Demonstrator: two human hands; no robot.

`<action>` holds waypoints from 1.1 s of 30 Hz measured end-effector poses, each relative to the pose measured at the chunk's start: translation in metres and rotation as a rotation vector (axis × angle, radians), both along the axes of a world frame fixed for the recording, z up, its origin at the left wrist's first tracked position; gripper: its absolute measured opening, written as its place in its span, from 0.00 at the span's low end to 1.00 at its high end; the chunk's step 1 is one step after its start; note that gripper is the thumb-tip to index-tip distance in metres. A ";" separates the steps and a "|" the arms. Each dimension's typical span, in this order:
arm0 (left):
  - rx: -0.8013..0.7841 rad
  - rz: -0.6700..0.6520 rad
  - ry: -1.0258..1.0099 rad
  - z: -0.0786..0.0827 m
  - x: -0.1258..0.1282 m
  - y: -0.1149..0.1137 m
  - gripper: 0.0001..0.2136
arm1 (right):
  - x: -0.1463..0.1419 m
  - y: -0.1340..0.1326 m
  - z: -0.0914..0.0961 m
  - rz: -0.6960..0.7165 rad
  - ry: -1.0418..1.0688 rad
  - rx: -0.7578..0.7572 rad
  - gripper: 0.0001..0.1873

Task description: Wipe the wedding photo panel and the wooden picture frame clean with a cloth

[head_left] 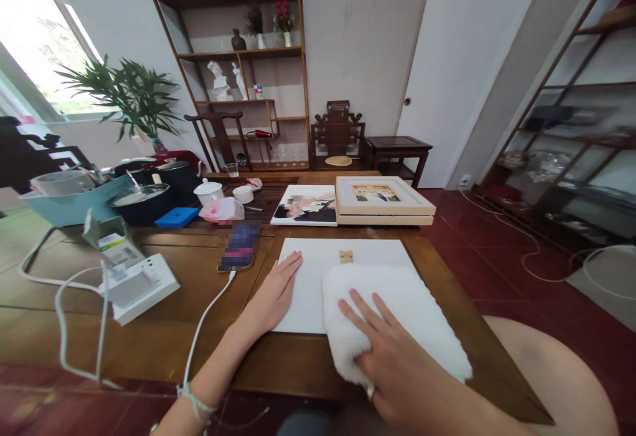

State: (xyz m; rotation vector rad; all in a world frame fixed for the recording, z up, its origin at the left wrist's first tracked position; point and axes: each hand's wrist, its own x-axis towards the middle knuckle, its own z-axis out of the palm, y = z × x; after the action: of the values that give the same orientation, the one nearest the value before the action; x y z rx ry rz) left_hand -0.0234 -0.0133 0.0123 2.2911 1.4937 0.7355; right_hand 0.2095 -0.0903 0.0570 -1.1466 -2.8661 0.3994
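A flat white panel [305, 290] lies on the wooden table in front of me, with a small gold-coloured metal piece [346, 256] near its far edge. My left hand [273, 293] rests flat along the panel's left edge, fingers stretched out and holding nothing. A fluffy white cloth [412, 310] covers the panel's right part and hangs past its near and right edges. My right hand [380, 336] has hold of this cloth, its fingers spread over the top and pressing into the pile. Part of the right thumb is hidden by the cloth.
Beyond the panel are a photo print [305, 207] and stacked pale frames [385, 211]. To the left lie a phone [239, 247] on a white cable [199, 330], an opened white box [144, 290], a blue box [176, 217] and pots [140, 199]. A round stool [551, 376] stands at right.
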 end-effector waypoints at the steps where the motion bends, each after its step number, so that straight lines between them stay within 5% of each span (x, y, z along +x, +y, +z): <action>1: 0.001 -0.001 -0.004 0.000 0.000 0.000 0.21 | 0.002 -0.001 0.001 0.006 0.020 -0.006 0.12; 6: 0.001 -0.004 0.017 0.000 -0.001 0.000 0.21 | 0.005 0.036 0.002 -0.054 0.124 0.060 0.14; 13: -0.008 -0.002 0.013 0.001 -0.001 0.000 0.21 | -0.026 0.105 -0.001 -0.143 0.087 0.178 0.18; 16: -0.012 0.004 0.012 0.002 0.000 -0.001 0.20 | -0.034 0.096 -0.002 -0.087 0.088 0.184 0.18; 25: -0.018 -0.002 0.043 0.001 0.000 -0.001 0.21 | -0.026 0.006 -0.001 0.194 0.090 0.081 0.13; 28: -0.006 -0.011 0.038 0.001 0.000 -0.001 0.21 | -0.021 0.015 0.002 0.110 0.127 0.055 0.14; 33: -0.019 -0.010 0.055 0.002 -0.001 -0.002 0.21 | -0.022 0.076 0.003 -0.070 0.082 0.150 0.18</action>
State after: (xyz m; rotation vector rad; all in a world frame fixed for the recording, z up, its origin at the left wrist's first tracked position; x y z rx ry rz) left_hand -0.0239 -0.0151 0.0138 2.3208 1.5053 0.6581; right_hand 0.1877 -0.0142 0.0598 -1.1712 -2.7240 0.2188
